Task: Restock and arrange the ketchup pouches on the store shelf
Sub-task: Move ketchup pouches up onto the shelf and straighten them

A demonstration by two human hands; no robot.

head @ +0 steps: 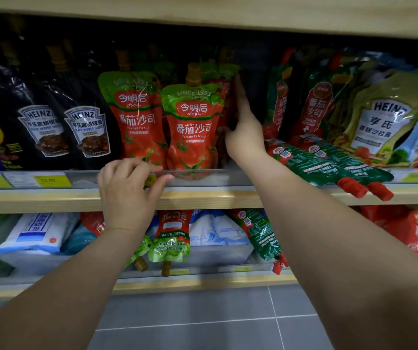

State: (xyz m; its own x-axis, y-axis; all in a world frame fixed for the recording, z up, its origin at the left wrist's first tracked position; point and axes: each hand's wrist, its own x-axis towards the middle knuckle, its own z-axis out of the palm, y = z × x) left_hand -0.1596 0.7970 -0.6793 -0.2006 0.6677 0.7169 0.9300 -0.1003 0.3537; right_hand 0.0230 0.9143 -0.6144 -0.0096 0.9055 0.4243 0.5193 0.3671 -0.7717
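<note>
Head view: two ketchup pouches [192, 122] stand upright at the front of the middle shelf [203, 198], with more half-hidden behind them. The right hand [243, 132], fingers straight, presses flat against the right side of that row. The left hand [127, 190] curls over the front rail [215, 178] and holds it. Arranging looks partly done: two green-backed pouches [329, 165] lie flat to the right, red caps overhanging, and two cap-down pouches [170, 238] wait on the lower shelf. Two black pepper sauce pouches [64, 130] stand left.
</note>
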